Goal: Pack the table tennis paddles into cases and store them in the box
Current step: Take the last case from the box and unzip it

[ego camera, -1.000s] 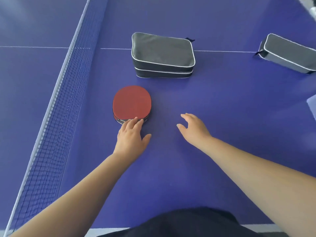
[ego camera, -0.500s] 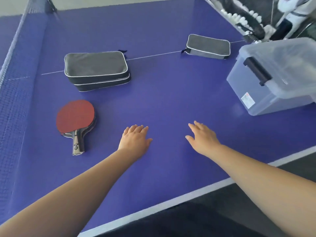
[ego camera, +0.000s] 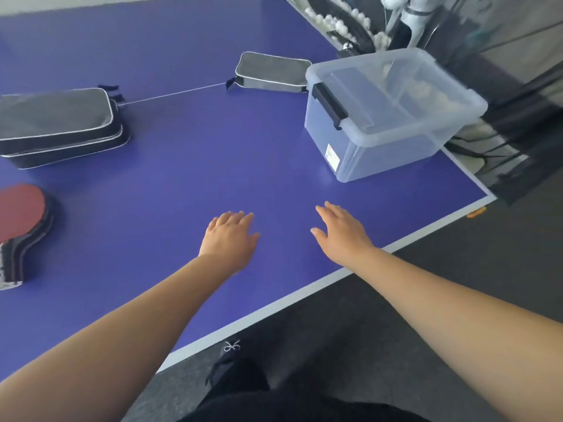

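A stack of red-faced paddles lies at the left edge of the blue table, handles toward me. Behind it sit stacked grey cases with white piping. A single grey case lies farther back, next to a clear plastic box with its lid on and a black latch. My left hand and my right hand hover flat over the table's middle, fingers straight, holding nothing, well right of the paddles.
The table's white-lined edge runs diagonally in front of me, with dark floor beyond. Behind the box, off the table's right side, stand a black mesh net and several white balls.
My left hand left the paddles' handles. The view swung right, so paddles and cases slid left and the box came fully into sight. Both hands stay flat and empty.
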A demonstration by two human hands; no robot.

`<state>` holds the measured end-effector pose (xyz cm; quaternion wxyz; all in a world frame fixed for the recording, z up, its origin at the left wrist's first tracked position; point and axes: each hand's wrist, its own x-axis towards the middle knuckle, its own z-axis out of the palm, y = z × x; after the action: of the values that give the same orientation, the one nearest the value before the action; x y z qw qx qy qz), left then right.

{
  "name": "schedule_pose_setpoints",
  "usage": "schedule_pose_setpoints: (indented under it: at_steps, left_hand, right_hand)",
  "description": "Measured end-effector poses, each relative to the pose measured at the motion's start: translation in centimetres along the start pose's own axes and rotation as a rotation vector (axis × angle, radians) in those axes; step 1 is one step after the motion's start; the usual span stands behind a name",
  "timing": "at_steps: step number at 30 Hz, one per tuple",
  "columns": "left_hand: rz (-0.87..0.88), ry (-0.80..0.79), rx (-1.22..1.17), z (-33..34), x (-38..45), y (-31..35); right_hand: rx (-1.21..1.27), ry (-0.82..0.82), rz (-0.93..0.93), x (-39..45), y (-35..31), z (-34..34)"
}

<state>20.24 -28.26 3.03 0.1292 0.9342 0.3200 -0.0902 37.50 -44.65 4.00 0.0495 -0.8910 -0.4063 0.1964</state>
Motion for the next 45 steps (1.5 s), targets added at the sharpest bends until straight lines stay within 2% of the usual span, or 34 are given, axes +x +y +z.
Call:
schedule_pose_setpoints:
  at_steps: [6, 13, 17, 22, 28, 34, 38, 45]
  left_hand:
    - [0.017, 0.035, -0.139, -0.6, 3.5, 1.7]
    - [0.024, 0.117, -0.273, -2.7, 10.1, 2.4]
    - [0.019, 0.211, -0.397, -5.4, 13.8, 3.2]
    - [0.012, 0.266, -0.426, -8.3, 17.5, 4.0]
    - [-0.042, 0.315, -0.48, -10.8, 23.0, 7.1]
    - [-0.137, 0.392, -0.513, -12.8, 30.1, 12.2]
    - [-0.273, 0.4, -0.574, -13.8, 35.6, 15.4]
    - [-0.62, 0.195, -0.553, -14.4, 41.7, 17.4]
  right_hand:
    - [0.063, 0.028, -0.006, 2.3, 1.5, -2.3]
    - [0.162, 0.127, -0.13, 6.4, 0.6, -6.5]
    - [0.197, 0.217, -0.206, 9.9, 0.3, -9.8]
    - [0.222, 0.327, -0.255, 15.2, 0.4, -13.7]
    - [0.245, 0.384, -0.283, 23.3, 3.2, -18.4]
    - [0.28, 0.377, -0.366, 33.1, 7.4, -22.2]
    - [0.284, 0.347, -0.435, 39.9, 9.3, -24.0]
    - [0.269, 0.184, -0.431, 50.7, 10.1, -24.4]
